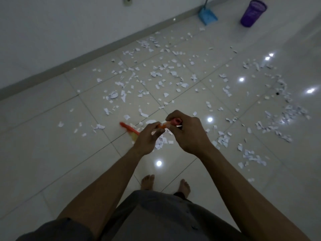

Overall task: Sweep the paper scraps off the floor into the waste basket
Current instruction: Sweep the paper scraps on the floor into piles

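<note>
Both hands grip a broom's handle (175,122), seen end-on. My right hand (186,132) closes over its red top end and my left hand (147,139) holds it just below. The orange and yellow broom head (129,128) rests on the floor left of my hands, blurred. White paper scraps (165,73) lie scattered over the tiled floor ahead and to the right, with a small pile (160,142) under my hands. The purple waste basket (253,13) stands upright at the far right.
A blue dustpan (207,17) leans against the white wall (60,23) left of the basket. A grey baseboard (104,47) runs diagonally along the wall. My bare feet (147,182) stand on the tiles below my hands. Ceiling lights glint off the floor.
</note>
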